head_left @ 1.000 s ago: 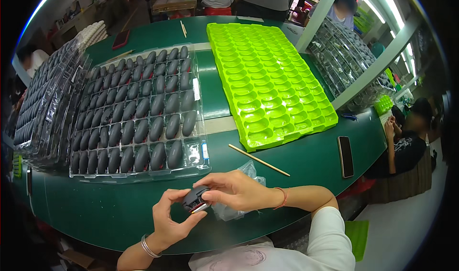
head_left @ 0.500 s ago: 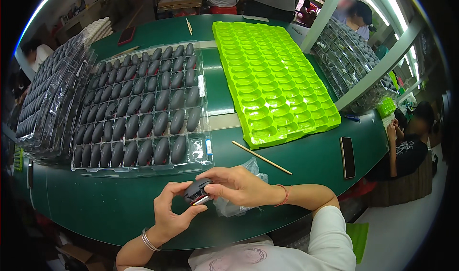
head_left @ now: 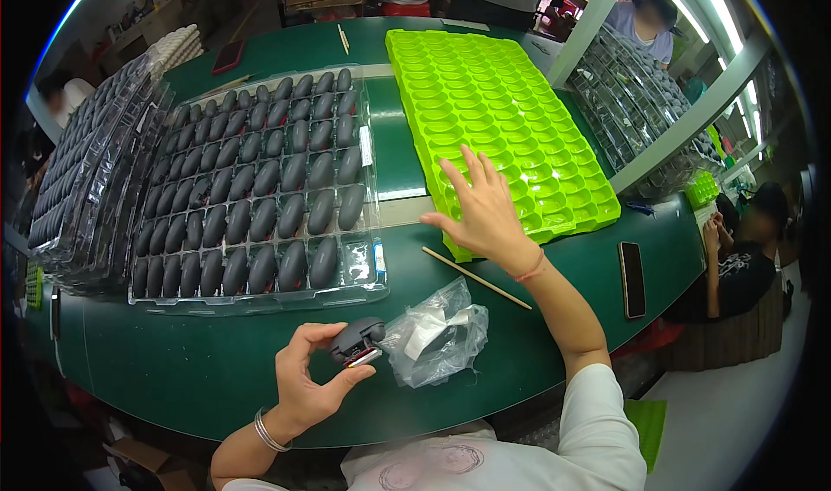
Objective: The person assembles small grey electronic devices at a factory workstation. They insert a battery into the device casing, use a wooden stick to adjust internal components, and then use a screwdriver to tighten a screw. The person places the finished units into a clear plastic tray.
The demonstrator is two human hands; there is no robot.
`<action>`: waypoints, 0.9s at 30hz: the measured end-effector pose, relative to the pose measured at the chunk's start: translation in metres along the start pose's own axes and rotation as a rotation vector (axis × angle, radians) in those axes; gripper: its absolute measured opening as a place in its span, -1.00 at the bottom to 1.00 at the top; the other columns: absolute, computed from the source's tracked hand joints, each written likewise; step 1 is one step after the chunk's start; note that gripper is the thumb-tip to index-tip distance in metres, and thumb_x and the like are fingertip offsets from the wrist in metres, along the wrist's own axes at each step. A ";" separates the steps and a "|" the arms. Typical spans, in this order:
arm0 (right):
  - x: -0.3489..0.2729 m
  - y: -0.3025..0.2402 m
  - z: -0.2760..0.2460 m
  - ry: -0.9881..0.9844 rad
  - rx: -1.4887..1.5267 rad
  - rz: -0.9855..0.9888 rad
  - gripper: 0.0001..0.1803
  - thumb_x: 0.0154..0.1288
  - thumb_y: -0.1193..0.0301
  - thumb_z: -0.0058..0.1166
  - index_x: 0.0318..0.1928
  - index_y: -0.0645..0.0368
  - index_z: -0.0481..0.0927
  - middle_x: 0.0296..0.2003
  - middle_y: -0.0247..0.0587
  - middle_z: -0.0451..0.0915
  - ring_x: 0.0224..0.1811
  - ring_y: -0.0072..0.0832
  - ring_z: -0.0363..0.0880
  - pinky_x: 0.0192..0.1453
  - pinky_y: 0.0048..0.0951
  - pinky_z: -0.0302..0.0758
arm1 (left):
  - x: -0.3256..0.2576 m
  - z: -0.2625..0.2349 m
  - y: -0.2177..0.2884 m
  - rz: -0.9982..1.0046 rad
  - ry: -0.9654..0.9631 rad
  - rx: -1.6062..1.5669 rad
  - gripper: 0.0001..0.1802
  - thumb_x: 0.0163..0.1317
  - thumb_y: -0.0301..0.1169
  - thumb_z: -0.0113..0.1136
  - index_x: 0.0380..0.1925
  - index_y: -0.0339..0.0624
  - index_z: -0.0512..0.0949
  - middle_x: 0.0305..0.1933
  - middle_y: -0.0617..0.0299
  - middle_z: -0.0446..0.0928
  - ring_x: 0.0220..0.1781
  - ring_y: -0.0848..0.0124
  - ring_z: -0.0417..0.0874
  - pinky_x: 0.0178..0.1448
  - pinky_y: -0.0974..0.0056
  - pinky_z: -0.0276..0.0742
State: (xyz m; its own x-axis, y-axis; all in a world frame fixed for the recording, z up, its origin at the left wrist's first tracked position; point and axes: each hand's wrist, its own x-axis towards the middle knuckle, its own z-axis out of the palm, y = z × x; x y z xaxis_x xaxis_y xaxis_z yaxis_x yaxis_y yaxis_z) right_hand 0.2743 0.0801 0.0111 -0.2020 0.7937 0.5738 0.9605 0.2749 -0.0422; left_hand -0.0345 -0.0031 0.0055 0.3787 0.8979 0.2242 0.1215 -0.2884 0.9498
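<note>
My left hand (head_left: 312, 374) grips a dark grey rounded plastic device (head_left: 353, 339) between thumb and fingers. Its open lower side shows a silver part and some red and yellow bits. Just right of it lies a crumpled clear plastic bag (head_left: 441, 352) with a white piece (head_left: 424, 328) in or on it. My right hand (head_left: 485, 209) is stretched forward with fingers spread and nothing in them. It hovers over the near left part of a bright green tray (head_left: 511, 127) of oval pockets; whether it touches the tray I cannot tell.
A clear tray (head_left: 368, 266) holds rows of similar grey devices, with one bare pocket at its near right corner. Stacked filled trays (head_left: 95, 179) stand at the left. A wooden stick (head_left: 476, 276) and a phone (head_left: 633, 279) lie at the right. Other people work around the table.
My right hand has let go of the grey device and moved forward and right to the green tray, fingers spreading. My left hand still holds the device. The plastic bag is now uncovered.
</note>
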 end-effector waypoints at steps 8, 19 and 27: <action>-0.011 -0.008 -0.012 -0.419 -0.118 0.171 -0.39 0.11 -0.17 0.18 -0.33 0.21 0.69 -0.29 0.03 0.61 -0.06 0.03 0.50 -0.25 -0.08 0.58 | 0.001 0.000 -0.002 0.003 0.006 0.031 -0.41 -0.11 -0.37 0.59 -0.08 -0.34 0.52 -0.21 0.12 0.60 -0.20 0.41 0.65 -0.05 0.36 0.55; -0.011 0.001 -0.006 -0.248 -0.100 0.170 -0.52 0.20 -0.02 0.18 -0.21 0.19 0.66 -0.26 -0.05 0.62 0.01 0.02 0.50 -0.21 -0.11 0.60 | 0.004 0.000 0.000 0.032 0.004 0.124 -0.40 -0.11 -0.50 0.55 -0.03 -0.34 0.47 -0.08 0.13 0.53 -0.06 0.41 0.61 0.11 0.33 0.50; -0.009 -0.071 -0.046 -0.423 1.083 0.027 -0.45 0.19 0.40 0.28 0.19 0.24 0.46 -0.07 -0.04 0.62 -0.06 -0.24 0.61 0.08 -0.30 0.50 | 0.012 -0.004 -0.004 0.311 0.164 0.292 -0.41 -0.18 -0.48 0.58 -0.09 -0.25 0.50 -0.14 0.06 0.59 -0.19 0.24 0.62 -0.12 0.28 0.55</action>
State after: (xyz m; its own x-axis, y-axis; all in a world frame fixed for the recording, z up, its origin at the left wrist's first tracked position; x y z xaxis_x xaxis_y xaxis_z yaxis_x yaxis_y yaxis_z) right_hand 0.2162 0.0287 0.0469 -0.4281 0.8678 0.2522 0.3405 0.4134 -0.8445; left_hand -0.0344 0.0107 0.0051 0.2910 0.7875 0.5433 0.2876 -0.6136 0.7354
